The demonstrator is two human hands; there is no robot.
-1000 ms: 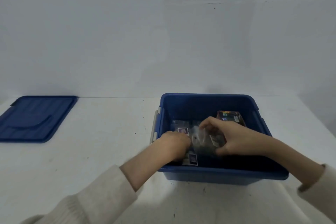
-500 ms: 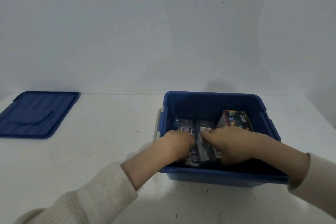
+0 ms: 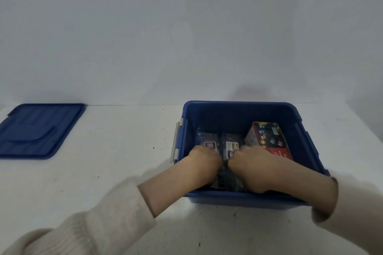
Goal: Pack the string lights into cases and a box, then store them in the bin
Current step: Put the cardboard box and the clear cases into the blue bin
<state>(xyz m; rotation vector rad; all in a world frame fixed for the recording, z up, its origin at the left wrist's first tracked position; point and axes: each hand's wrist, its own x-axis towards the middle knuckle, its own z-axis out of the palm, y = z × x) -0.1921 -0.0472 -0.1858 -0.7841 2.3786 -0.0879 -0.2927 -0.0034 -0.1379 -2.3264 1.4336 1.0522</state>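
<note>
1. A white tabletop [image 3: 103,172] carries the bin [image 3: 238,107], its lid [image 3: 39,130] well apart.
2. Left hand [image 3: 204,159] and right hand [image 3: 251,163] curl onto the cases [image 3: 230,141] beside the box [image 3: 267,138]; whether they grip is hidden.
3. Press both cases flat, side by side.

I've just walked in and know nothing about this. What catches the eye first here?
The open blue bin on the white table, with both hands, left hand and right hand, pressed down on dark cases inside. A colourful box lies at the bin's right side, and the blue lid lies far left.

Two cases [image 3: 219,145] lie left of the box [image 3: 267,138] inside the bin [image 3: 244,197]; lid [image 3: 39,130] far left.
</note>
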